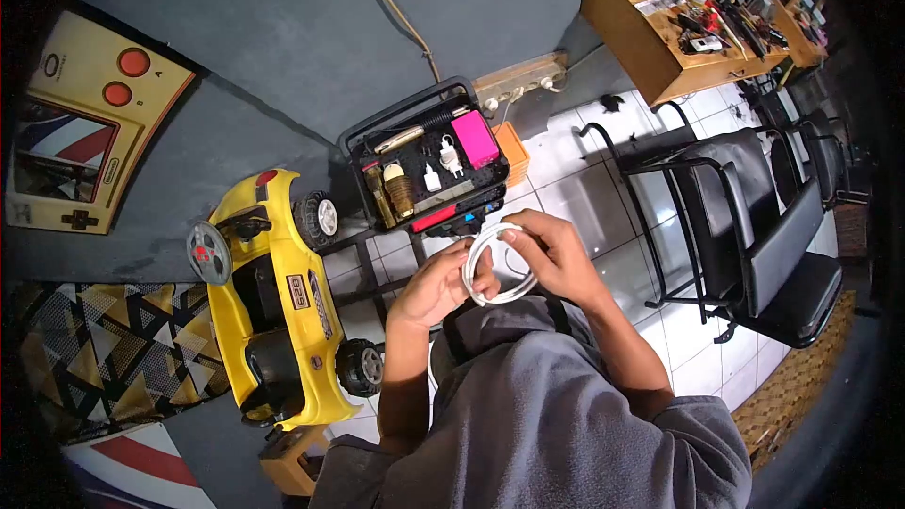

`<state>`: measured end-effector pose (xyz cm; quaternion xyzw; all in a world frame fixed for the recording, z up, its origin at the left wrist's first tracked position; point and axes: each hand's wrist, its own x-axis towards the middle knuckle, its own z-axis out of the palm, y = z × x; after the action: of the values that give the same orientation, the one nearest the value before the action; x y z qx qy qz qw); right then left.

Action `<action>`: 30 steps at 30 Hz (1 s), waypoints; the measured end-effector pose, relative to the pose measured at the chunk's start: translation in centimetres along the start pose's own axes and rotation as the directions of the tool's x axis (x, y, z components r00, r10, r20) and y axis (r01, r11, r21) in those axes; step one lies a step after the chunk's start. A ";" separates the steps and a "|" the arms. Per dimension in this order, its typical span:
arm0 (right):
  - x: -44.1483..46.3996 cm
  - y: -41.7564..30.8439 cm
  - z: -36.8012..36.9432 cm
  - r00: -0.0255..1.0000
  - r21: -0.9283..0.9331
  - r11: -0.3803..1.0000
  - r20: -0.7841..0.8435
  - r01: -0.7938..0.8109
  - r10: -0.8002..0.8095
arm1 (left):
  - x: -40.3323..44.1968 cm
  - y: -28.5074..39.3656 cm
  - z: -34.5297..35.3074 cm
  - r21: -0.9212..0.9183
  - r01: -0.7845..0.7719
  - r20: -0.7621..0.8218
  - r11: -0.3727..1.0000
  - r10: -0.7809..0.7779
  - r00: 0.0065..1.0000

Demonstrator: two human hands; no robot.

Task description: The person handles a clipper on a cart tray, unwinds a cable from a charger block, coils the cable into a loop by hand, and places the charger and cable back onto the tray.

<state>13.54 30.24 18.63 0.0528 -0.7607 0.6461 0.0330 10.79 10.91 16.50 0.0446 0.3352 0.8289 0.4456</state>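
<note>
A white cable, wound into a loose ring of several turns, is held up in front of my body. My left hand grips the ring's left side, its fingers curled around the turns. On the upper right side, my right hand pinches the same coil between thumb and fingers. Just beyond my hands stands a black tray with a raised handle. In it lie a white charger plug, a second white adapter, a bright pink box and a brown-and-cream bottle-like item.
A yellow toy car stands to the left of the tray. Black armchairs are on the tiled floor at right. A wooden counter with bottles and tools is at upper right. An orange basket sits behind the tray.
</note>
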 end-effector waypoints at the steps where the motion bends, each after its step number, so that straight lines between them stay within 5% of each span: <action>1: -0.1 -0.3 -0.2 0.998 -0.065 0.997 0.057 -0.029 0.033 | 0.3 0.0 0.0 0.051 -0.011 -0.015 0.999 0.011 1.000; 3: -0.2 -0.2 -0.2 0.989 -0.170 0.983 0.142 0.062 -0.038 | 0.5 0.1 -0.2 0.101 -0.020 -0.039 0.995 0.024 0.999; 6: 0.0 0.0 -0.4 0.981 -0.204 0.969 0.160 0.141 -0.109 | 1.0 0.3 -1.0 0.082 0.196 -0.126 0.977 -0.185 0.975; 10: -0.2 0.3 -0.8 0.995 -0.319 0.943 0.013 0.097 -0.098 | 1.4 0.9 1.4 0.117 -0.041 -0.494 0.992 0.094 0.864; 16: -1.8 3.4 -0.2 0.970 -0.332 0.943 -0.231 0.002 -0.083 | 1.7 0.6 0.8 -0.063 -0.275 -0.400 0.959 0.228 0.888; 19: -2.2 4.6 0.4 0.968 -0.324 0.944 -0.252 -0.061 -0.024 | 2.1 -0.3 0.1 -0.458 -0.241 -0.235 0.856 0.145 0.961; 20: -2.2 4.9 0.6 0.959 0.099 0.987 -0.242 -0.124 0.144 | 2.2 -0.8 0.3 -0.456 -0.242 -0.236 0.856 0.146 0.961; 21: -2.2 4.8 0.8 0.942 0.501 0.847 -0.163 -0.177 0.294 | 2.6 -1.4 0.9 -0.456 -0.283 -0.285 0.844 0.163 0.945; 22: -2.2 4.5 0.8 0.942 0.500 0.847 -0.164 -0.178 0.294 | 2.7 -1.8 1.2 -0.456 -0.322 -0.332 0.830 0.178 0.927; 24: -2.2 3.3 0.5 0.985 0.304 0.947 -0.093 -0.107 0.142 | 2.8 -3.0 0.6 -0.483 -0.284 -0.248 0.829 0.181 0.952; 26: -2.2 3.1 -0.4 0.983 0.304 0.944 -0.085 -0.131 0.164 | 3.1 -3.0 1.9 -0.299 -0.227 -0.466 0.927 0.066 0.882; 28: -2.1 2.4 -0.8 0.962 0.194 0.947 -0.048 -0.254 0.268 | 2.5 -1.9 0.8 -0.265 -0.111 -0.480 0.958 -0.031 0.877; 30: -2.3 2.6 -0.6 0.970 0.147 0.964 -0.065 -0.223 0.234 | 2.1 -0.8 0.2 -0.161 0.141 -0.230 0.977 -0.176 0.957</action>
<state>15.45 31.32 15.95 -0.0598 -0.7131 0.6983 -0.0143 10.12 12.91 15.71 -0.1163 0.3297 0.8115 0.4683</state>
